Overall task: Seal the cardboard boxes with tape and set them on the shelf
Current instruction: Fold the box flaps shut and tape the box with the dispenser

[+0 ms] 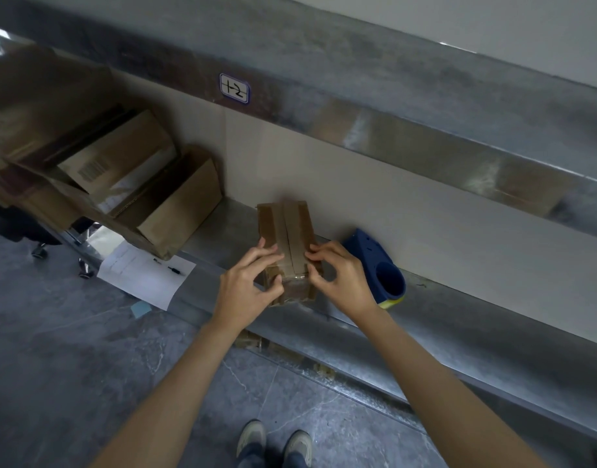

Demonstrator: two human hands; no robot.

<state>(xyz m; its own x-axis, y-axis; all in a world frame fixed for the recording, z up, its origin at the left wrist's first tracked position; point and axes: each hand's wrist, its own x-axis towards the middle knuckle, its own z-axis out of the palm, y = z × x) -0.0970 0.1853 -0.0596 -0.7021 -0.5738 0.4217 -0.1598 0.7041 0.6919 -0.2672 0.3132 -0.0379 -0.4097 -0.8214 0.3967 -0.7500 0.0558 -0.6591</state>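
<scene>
1. The small cardboard box (285,228) lies on the metal shelf (459,319), its long side running away from the person and its far end near the pale back panel (391,184); its near end is at the shelf's front edge.
2. A strip of tape (290,275) runs along the centre seam of the box top and folds glossy over the near end.
3. The left hand (248,285) grips the near left corner of the box; its fingers curl onto the top and its thumb sits against the front face.
4. The right hand (342,278) grips the near right corner in the same way, fingertips on the top beside the seam, thumb lower on the front; the two hands are close together but apart, with the taped seam between them.
5. A blue tape dispenser (374,261) lies on the shelf just beside the right hand, its round opening turned toward the person; whether the two touch cannot be told.
6. To the left on the same shelf, well apart from the small box, stand larger cardboard boxes (179,204), tilted and open; one of them shows a barcode (91,170).
7. A handwritten label (234,88) is stuck on the rail of the shelf above.
8. Below the larger boxes lies a sheet of paper (138,275) with pens (174,270) on it; a small blue note (141,308) lies on the grey floor (71,359) near it; the person's shoes (253,437) show at the bottom edge.
</scene>
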